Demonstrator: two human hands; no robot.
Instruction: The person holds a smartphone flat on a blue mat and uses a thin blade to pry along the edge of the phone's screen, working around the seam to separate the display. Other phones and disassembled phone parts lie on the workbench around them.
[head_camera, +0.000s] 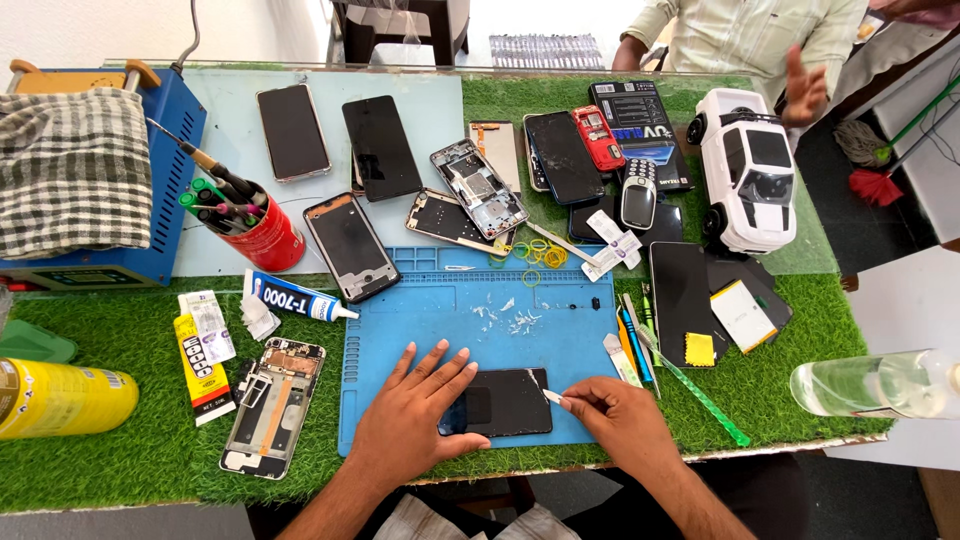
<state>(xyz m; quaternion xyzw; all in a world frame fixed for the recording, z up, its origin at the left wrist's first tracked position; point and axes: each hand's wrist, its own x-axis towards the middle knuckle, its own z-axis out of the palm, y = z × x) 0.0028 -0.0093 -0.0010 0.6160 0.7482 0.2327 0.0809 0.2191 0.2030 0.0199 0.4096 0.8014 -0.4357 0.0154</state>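
Black phone (505, 402) lies crosswise (long axis left-right), left hand (412, 418) pressing.

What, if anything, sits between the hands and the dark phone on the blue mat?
Nothing visible does. The left hand lies flat on the phone, pressing its left end. The right hand holds a small white strip against the phone's right edge. White scraps lie farther back on the mat, apart from both hands.
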